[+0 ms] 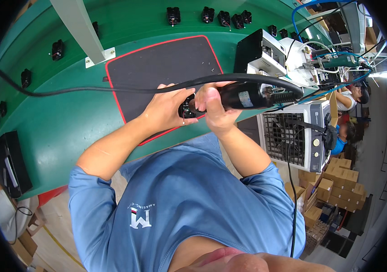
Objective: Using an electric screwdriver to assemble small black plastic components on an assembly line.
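My left hand [165, 111] is closed round a small black part [187, 109] with thin wires, its thumb and fingers on either side. In my right hand [219, 111] is a black electric screwdriver [245, 95], lying nearly level. The tool's front end points left at the black part; whether its tip touches the part is hidden by the fingers. Both hands are over the near right portion of a dark mat [157, 65] with a red border. A thick black cord [125, 89] runs from the tool's rear across the mat and my left hand.
Similar small black parts [173, 16] stand spaced along the green far strip [134, 27]. A grey post [81, 29] rises behind the mat. A black-and-white machine [261, 56] sits right, above an air cooler [293, 136]. A black bin [14, 163] is left. Other people [345, 99] are far right.
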A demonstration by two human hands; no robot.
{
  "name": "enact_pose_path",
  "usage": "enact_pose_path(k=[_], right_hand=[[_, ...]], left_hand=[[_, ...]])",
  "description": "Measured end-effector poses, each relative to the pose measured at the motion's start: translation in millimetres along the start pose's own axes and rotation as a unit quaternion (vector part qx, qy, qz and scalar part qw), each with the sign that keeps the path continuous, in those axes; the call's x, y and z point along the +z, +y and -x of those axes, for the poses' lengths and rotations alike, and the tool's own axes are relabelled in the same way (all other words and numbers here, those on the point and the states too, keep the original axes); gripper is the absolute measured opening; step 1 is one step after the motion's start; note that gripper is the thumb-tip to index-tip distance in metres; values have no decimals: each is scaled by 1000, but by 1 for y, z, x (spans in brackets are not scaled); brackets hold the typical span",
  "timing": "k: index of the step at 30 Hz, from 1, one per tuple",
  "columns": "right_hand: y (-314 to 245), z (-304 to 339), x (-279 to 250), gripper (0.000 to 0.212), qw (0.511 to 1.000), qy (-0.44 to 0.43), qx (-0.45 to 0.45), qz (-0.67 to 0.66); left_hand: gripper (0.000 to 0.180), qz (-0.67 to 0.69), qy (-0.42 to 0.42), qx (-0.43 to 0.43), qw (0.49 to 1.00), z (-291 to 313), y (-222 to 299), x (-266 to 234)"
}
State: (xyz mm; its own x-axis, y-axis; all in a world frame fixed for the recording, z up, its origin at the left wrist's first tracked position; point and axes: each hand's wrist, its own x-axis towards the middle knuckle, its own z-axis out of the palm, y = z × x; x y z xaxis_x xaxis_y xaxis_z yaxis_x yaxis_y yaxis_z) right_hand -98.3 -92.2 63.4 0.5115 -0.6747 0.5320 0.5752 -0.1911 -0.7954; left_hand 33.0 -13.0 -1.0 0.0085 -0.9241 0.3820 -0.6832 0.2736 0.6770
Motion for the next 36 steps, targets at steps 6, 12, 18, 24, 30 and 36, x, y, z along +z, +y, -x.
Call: enact_pose_path(k=[6,12,18,24,30,36], right_hand=[[9,-15,7,30,1000,5,30,1],[-18,-49,-11,29,999,26,-14,-44],[-103,-51,-63,27,991,115,13,-62],[-103,-11,-106,23,983,184,21,-12],[-104,7,-122,21,984,158,53,63],[-100,29,-143,21,971,214,81,69]], left_hand=[[79,3,-26,-26,999,-3,-1,-6],[81,-45,-12,-11,999,-5,3,-3],[79,-149,13,47,988,-8,31,-23],[71,-302,95,-98,944,-81,-33,-81],[80,-360,18,-348,865,-125,-163,-130],[97,-389,23,-192,901,-144,-144,-97]])
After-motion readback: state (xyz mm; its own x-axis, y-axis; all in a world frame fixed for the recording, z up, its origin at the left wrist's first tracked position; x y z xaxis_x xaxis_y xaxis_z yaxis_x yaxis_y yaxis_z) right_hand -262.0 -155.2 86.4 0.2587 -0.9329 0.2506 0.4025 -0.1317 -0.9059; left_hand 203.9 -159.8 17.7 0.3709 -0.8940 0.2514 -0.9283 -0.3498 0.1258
